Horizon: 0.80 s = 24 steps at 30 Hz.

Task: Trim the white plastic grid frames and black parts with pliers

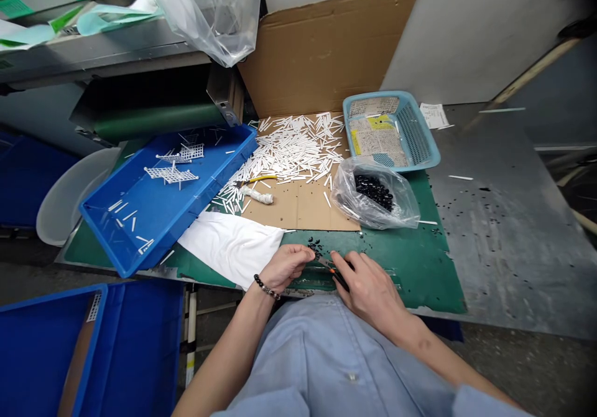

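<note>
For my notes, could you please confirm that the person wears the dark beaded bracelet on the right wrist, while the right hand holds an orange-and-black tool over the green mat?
Not quite: the head view shows the dark beaded bracelet on the left wrist, behind the left hand. The right hand does hold the orange-and-black tool over the green mat.

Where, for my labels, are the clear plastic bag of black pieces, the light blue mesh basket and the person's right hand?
clear plastic bag of black pieces [375,196]: head view, on its middle
light blue mesh basket [414,137]: head view, on its mesh wall
right hand [370,292]: head view, on its back
</note>
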{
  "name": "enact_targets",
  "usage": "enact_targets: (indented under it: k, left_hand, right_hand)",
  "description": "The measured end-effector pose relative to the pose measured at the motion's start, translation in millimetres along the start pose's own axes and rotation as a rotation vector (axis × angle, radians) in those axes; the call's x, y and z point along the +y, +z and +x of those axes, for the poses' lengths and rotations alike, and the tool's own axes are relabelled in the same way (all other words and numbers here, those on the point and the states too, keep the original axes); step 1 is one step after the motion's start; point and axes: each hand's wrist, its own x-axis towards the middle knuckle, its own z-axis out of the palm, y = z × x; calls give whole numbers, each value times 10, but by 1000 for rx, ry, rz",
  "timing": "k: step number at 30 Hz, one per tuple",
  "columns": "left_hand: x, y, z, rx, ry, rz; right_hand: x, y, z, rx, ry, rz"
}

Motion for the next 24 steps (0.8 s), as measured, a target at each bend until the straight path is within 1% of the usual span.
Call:
enact_targets:
  k: [6,10,16,18,21,24]
  left_hand:
    - [27,33,-31,24,-10,24]
    - [11,77,-52,58,-20,-19]
    - [-61,114,-76,85,-26,-19]
    - [-76,113,-78,81,-25,-30]
    - [-90,80,-60,64,18,-133]
    - [-99,-15,-22,10,77,-338]
  right_hand:
    - [-3,-3,2,7,-13,-22]
    - [0,10,3,6,-31,-34]
    - [4,87,-30,-54,-10,22]
    - [4,126,-39,-31,-11,53]
    - [5,171,-48,53,-9,89]
    - [10,179,-56,78,14,107]
